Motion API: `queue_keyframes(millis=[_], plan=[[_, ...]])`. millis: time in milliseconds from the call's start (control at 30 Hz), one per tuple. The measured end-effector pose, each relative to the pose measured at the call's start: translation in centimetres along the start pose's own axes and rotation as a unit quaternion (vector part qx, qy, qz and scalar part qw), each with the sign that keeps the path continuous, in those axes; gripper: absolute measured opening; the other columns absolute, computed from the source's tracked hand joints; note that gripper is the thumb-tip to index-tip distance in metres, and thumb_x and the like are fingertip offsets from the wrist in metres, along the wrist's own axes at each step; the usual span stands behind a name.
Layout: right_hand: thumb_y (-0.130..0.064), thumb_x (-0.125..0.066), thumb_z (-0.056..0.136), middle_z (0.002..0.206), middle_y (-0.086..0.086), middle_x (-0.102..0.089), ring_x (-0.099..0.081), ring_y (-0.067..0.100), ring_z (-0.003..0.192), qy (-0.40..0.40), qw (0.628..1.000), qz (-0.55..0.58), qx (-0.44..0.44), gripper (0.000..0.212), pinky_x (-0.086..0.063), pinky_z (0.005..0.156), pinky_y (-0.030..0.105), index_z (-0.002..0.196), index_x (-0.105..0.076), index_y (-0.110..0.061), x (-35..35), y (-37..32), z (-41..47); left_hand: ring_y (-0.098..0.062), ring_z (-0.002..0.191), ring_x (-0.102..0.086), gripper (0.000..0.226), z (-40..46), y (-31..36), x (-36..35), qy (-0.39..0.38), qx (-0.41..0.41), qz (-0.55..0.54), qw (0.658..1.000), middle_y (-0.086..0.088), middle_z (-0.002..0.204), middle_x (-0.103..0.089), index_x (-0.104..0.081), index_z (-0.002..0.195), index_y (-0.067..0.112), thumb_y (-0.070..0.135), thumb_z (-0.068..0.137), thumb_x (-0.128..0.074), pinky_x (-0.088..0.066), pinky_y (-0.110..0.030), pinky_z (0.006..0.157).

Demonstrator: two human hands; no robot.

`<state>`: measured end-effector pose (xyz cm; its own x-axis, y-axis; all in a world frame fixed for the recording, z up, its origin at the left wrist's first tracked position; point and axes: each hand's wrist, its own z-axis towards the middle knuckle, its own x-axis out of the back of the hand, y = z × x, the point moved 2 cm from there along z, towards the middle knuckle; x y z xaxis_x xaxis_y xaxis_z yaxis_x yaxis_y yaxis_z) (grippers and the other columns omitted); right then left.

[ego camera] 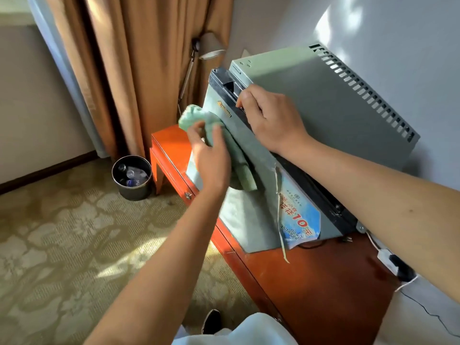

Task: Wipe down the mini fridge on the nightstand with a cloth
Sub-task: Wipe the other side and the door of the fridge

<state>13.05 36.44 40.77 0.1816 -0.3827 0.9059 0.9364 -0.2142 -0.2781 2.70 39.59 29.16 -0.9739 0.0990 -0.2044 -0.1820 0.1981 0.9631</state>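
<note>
The mini fridge [311,115] is a grey box that sits on top of the orange-red nightstand [311,282], close to the white wall [410,33]. Its door faces left, toward the room. A row of little slots runs along the top back edge. A blue sticker [300,215] with a big red "10" is on the door, low down near the bottom corner, and its edge is peeling away.

The cloth [199,120] is pale green and bunched up. It lies flat against the front of the door, near the top. The left hand [211,158] presses it there, with the fingers curled over the cloth and holding it. Part of the cloth hangs down under the hand.

The right hand [271,120] rests on the top front edge of the fridge. Its fingers bend down over the dark strip where the door meets the box, gripping that edge.

Behind the fridge stands a lamp [211,49] with a thin metal arm. Long brown curtains [139,70] hang beside it. On the floor, next to the nightstand, is a dark round bin [132,176] with empty bottles inside. The carpet [62,245] has a pale flower pattern. A white plug and cord [387,260] lie on the nightstand on the right. A dark shoe [211,321] shows at the bottom.
</note>
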Motion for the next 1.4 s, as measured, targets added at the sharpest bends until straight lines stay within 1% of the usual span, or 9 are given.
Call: queue_keyframes(millis=[233,433,533,633,733,967,1167,1300,1400], plan=[[-0.037,-0.034,0.104,0.063,-0.011,-0.053,-0.061,0.027,0.074,-0.003,1.0,0.026,-0.014,0.037,-0.049,0.069,0.044,0.092,-0.064,-0.019,0.2,0.1,-0.1,-0.013,0.106,-0.059,0.028,-11.4,-0.3,-0.8,-0.169,-0.098,0.013,0.981,0.005,0.11,-0.057,-0.044,0.118,0.032,0.025,0.099,-0.063,-0.051,-0.039,0.093],[-0.04,-0.031,0.103,0.06,-0.01,-0.05,-0.059,0.026,0.074,-0.008,1.0,0.0,-0.026,0.041,-0.047,0.07,0.042,0.09,-0.063,-0.019,0.1,-0.2,-0.3,-0.004,0.088,-0.059,0.026,1.3,-0.1,-0.1,-0.021,0.001,0.011,1.0,0.008,0.103,-0.058,-0.046,0.119,0.024,0.031,0.098,-0.06,-0.047,-0.03,0.08],[-0.044,-0.029,0.102,0.068,-0.008,-0.056,-0.06,0.026,0.075,-0.007,1.0,-0.01,-0.025,0.044,-0.048,0.069,0.042,0.09,-0.063,-0.019,0.2,-0.3,-0.1,0.002,0.082,-0.058,0.026,1.1,-0.4,0.1,-0.018,0.014,0.012,1.0,0.011,0.1,-0.056,-0.045,0.12,0.023,0.032,0.099,-0.057,-0.045,-0.027,0.075],[-0.046,-0.026,0.101,0.07,-0.004,-0.062,-0.061,0.029,0.075,-0.007,0.999,-0.013,-0.028,0.047,-0.048,0.07,0.043,0.088,-0.062,-0.018,0.1,-0.2,0.1,-0.008,0.094,-0.058,0.025,-5.2,-1.9,0.1,-0.09,-0.007,0.022,0.996,0.005,0.104,-0.056,-0.045,0.118,0.021,0.028,0.1,-0.061,-0.05,-0.037,0.088],[-0.042,-0.028,0.102,0.065,-0.004,-0.059,-0.058,0.026,0.069,-0.004,1.0,0.006,-0.029,0.044,-0.048,0.068,0.044,0.084,-0.058,-0.015,0.2,-0.2,0.0,-0.008,0.098,-0.058,0.023,-9.6,-0.4,-0.3,-0.155,-0.041,0.0,0.987,0.006,0.105,-0.057,-0.046,0.118,0.022,0.025,0.101,-0.061,-0.05,-0.027,0.087],[-0.033,-0.03,0.104,0.065,-0.005,-0.059,-0.058,0.022,0.068,0.001,0.999,0.016,-0.034,0.037,-0.048,0.068,0.042,0.085,-0.058,-0.018,0.5,0.0,-0.2,-0.019,0.103,-0.055,0.024,-0.2,1.2,-1.3,-0.066,-0.12,0.005,0.991,0.005,0.107,-0.052,-0.044,0.117,0.023,0.024,0.1,-0.06,-0.049,-0.038,0.093],[-0.041,-0.024,0.102,0.061,-0.006,-0.052,-0.054,0.024,0.066,-0.007,1.0,0.007,-0.03,0.043,-0.046,0.066,0.043,0.086,-0.057,-0.017,0.2,-0.2,0.0,-0.011,0.082,-0.062,0.025,1.9,-3.8,0.9,-0.007,0.088,0.03,0.996,0.009,0.092,-0.06,-0.045,0.118,0.027,0.037,0.097,-0.056,-0.051,-0.036,0.082],[-0.04,-0.025,0.103,0.064,-0.005,-0.056,-0.056,0.025,0.07,-0.01,0.999,0.004,-0.03,0.043,-0.046,0.069,0.044,0.085,-0.057,-0.017,0.2,0.1,0.0,-0.021,0.098,-0.062,0.019,-1.7,-1.9,0.0,-0.071,-0.01,-0.004,0.997,0.002,0.107,-0.06,-0.048,0.116,0.024,0.03,0.1,-0.056,-0.052,-0.04,0.09],[-0.046,-0.022,0.1,0.071,0.001,-0.062,-0.059,0.03,0.075,-0.014,0.999,0.001,-0.031,0.048,-0.047,0.07,0.045,0.086,-0.057,-0.016,0.0,0.1,0.1,-0.017,0.099,-0.058,0.015,0.3,0.9,-1.1,-0.039,-0.086,-0.017,0.995,0.002,0.108,-0.058,-0.048,0.115,0.019,0.024,0.102,-0.055,-0.049,-0.034,0.092]])
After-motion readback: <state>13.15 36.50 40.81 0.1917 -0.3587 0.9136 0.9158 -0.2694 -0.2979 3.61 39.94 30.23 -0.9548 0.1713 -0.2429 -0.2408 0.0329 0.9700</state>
